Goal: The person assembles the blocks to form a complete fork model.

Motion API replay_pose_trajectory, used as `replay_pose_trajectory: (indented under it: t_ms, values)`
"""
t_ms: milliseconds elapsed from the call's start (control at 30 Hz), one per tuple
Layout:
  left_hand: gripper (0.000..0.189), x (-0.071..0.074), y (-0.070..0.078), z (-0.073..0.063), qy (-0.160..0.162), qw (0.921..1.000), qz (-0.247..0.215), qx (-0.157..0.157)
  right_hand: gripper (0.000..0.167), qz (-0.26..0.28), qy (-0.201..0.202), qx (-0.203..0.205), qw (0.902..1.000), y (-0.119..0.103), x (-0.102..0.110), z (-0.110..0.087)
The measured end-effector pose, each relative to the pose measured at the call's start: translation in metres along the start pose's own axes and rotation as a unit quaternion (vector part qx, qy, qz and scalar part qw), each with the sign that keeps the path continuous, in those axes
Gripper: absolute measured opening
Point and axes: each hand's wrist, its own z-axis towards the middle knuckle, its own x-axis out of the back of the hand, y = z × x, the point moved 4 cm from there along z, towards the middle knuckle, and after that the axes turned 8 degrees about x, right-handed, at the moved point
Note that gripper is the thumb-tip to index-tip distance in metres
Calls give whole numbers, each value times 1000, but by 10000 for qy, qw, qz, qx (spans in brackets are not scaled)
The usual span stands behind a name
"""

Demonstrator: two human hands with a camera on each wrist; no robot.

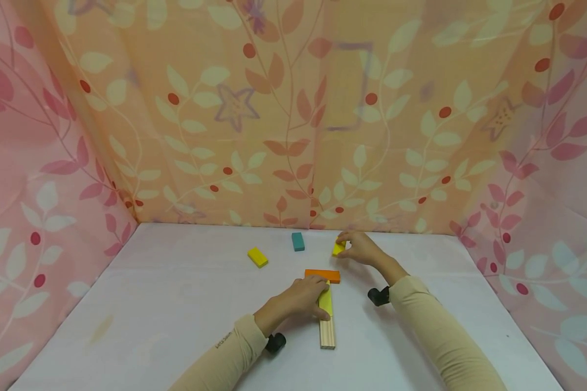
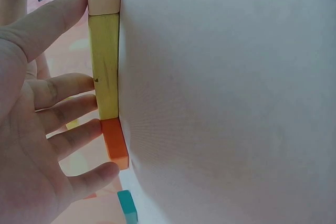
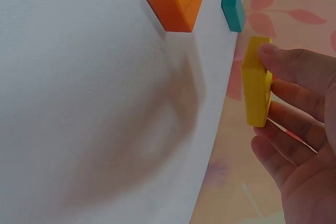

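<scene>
My right hand (image 1: 367,250) pinches a small yellow block (image 3: 256,82) between thumb and fingertips, at the far right part of the table. Nearer to me, my left hand (image 1: 300,298) lies over a row of blocks, its fingers spread and fairly straight, fingertips at the tops of the blocks. That row holds a plain wood block (image 1: 327,334) at the near end and a yellow-green block (image 2: 106,66) end to end with it. Across the far end lies an orange block (image 1: 318,274), forming a T. The left hand partly covers the yellow-green and orange blocks in the head view.
A teal block (image 1: 298,241) lies behind the orange one, and another yellow block (image 1: 257,257) sits to its left. Patterned cloth (image 1: 293,136) walls the white table (image 1: 151,304) at the back and both sides. Black wrist cameras (image 1: 276,343) hang beneath both wrists.
</scene>
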Motion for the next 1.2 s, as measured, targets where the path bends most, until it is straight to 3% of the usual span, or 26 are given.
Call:
replay_pose_trajectory:
  t_ms: [667, 1200]
  values:
    - [72, -1, 1, -2, 0, 9999, -121, 53, 37, 224, -110, -272, 9993, 4, -24, -4]
    - [71, -1, -3, 1, 12, 9998, -161, 78, 35, 78, -124, -386, 9991, 9, -35, -4]
